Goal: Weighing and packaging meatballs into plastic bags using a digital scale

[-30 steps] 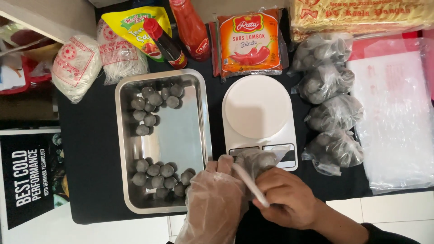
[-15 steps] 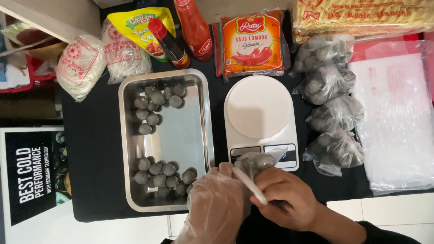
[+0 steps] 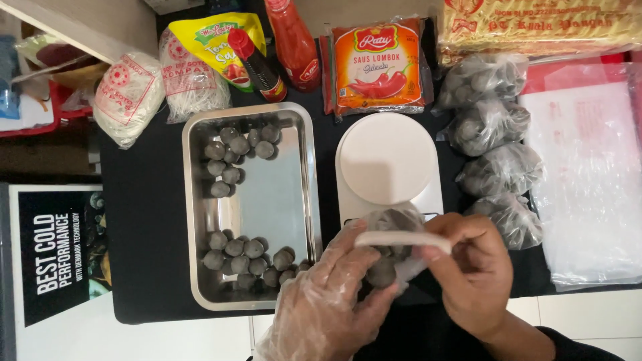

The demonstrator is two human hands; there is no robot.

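At the near edge of the black table (image 3: 144, 267), the gloved left hand (image 3: 328, 301) cups a small clear bag of grey meatballs (image 3: 388, 264) from below, while the bare right hand (image 3: 471, 271) grips its gathered neck and pinches a white strip (image 3: 394, 238) stretched across it. By my reading the bag is being tied shut (the strip looks like a tie or elastic band), and closing it calls for a tight wrap without letting the neck slip. Just beyond sit the white kitchen scale (image 3: 386, 160), its display hidden behind the bag, and the steel tray (image 3: 251, 115) of loose meatballs at left. Four filled bags (image 3: 498, 134) line the right side; sauce packets crowd the far edge. The wrists are cut off below.
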